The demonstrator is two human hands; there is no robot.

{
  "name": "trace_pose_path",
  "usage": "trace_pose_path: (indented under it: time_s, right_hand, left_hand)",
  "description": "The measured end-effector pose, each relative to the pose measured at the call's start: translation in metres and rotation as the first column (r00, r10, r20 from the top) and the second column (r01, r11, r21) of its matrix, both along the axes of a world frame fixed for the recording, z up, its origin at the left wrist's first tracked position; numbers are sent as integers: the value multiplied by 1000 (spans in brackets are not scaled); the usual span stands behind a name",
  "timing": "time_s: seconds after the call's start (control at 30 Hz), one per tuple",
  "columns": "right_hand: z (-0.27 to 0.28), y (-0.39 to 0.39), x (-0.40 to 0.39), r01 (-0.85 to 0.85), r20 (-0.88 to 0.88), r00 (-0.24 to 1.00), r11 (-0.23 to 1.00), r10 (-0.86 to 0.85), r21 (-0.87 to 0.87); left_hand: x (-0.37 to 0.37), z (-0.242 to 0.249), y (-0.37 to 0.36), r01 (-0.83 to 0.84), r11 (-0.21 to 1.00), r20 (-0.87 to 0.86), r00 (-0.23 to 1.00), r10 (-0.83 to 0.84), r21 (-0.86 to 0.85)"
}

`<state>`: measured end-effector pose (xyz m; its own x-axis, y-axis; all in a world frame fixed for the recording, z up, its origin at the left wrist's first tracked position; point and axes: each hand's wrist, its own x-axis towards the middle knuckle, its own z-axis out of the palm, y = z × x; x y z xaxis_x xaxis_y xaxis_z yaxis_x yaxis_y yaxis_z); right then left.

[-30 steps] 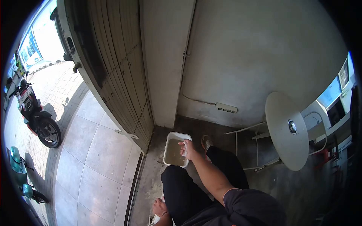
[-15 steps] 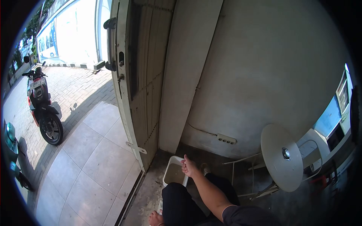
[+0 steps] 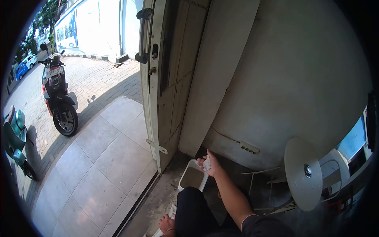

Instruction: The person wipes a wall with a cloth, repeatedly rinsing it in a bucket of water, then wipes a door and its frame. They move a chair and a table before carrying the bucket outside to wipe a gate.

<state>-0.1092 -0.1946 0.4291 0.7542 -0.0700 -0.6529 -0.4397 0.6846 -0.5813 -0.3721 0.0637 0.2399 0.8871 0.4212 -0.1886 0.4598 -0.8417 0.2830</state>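
A white bucket (image 3: 205, 182) with murky liquid in it stands on the dark floor beyond my knees. My right hand (image 3: 211, 163) is over its far right rim, palm turned up, fingers curled around a small white piece (image 3: 207, 162) that looks like wet cloth or tissue. Low in the view, left of my knee, my left hand (image 3: 166, 223) rests with bent fingers on a white object (image 3: 172, 211), mostly hidden by the hand and leg; whether it grips it is unclear.
A metal door (image 3: 158, 98) with a handle stands open left of the bucket. On the right are a round white table (image 3: 302, 173) and a metal-framed chair. A socket strip (image 3: 249, 148) lies by the wall. Two scooters (image 3: 59, 96) are parked outside.
The view has turned left, so the scene sits further right. My right hand has turned and opened somewhat, and the white piece now shows in it.
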Motion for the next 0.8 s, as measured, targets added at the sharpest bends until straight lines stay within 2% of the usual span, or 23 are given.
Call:
trace_pose_path:
  time_s: [0.03,0.13,0.23,0.27,0.3,0.33,0.4,0.43,0.47,0.5,0.53,0.57,0.6,0.67,0.7,0.73,0.77,0.8]
  right_hand:
    - [-15,-6,3,2,17,1000,992,-4,126]
    - [-49,-7,11,36,100,994,988,-51,153]
    - [-33,-11,44,127,68,991,971,-116,-202]
    - [4,-11,64,78,113,993,930,-40,-358]
    - [57,-1,80,185,237,968,880,-86,-437]
    - [119,10,95,305,403,906,859,-130,-410]
    - [241,37,104,413,668,744,791,-7,-452]
    - [286,48,104,442,706,703,723,89,-531]
    - [313,57,108,476,727,660,643,190,-600]
    - [318,60,121,251,635,721,749,279,-614]
    - [321,63,133,12,544,748,811,381,-584]
    - [322,64,143,-227,462,738,826,492,-516]
    - [320,65,152,-239,464,753,851,466,-467]
    - [318,66,170,-258,466,782,895,414,-363]
    - [338,58,181,-165,565,737,910,371,-381]
    - [367,52,198,92,665,699,889,262,-448]
    - [395,48,202,347,761,626,813,171,-469]
    - [429,60,181,585,823,557,652,110,-482]
  left_hand:
    - [0,2,2,3,1000,0,1000,-3,-6]
    - [0,3,0,14,1000,6,1000,-14,-15]
    - [0,-1,1,32,999,11,999,-32,-8]
    - [0,-4,1,33,999,9,999,-33,-23]
    - [-1,-7,4,35,999,5,999,-35,-32]
    - [-5,-15,11,73,984,-90,992,-89,-161]
    - [-16,-34,25,100,906,-250,944,-217,-411]
    - [-28,-34,28,180,882,-73,970,-234,-435]
    - [-38,-57,31,324,891,43,944,-328,-317]
    - [-47,-93,33,451,874,143,891,-430,-181]
    - [-49,-108,39,556,831,219,814,-538,-29]
    - [-41,-101,42,592,806,223,788,-573,-20]
    - [-39,-95,41,565,822,183,818,-545,-75]
    - [-32,-83,36,394,884,14,915,-403,-253]
    - [-31,-78,35,326,898,-56,933,-357,-295]
    - [-29,-73,34,286,906,-97,939,-330,-312]
    - [-29,-70,32,258,912,-129,941,-312,-320]
    - [-29,-66,31,240,916,-154,941,-301,-322]
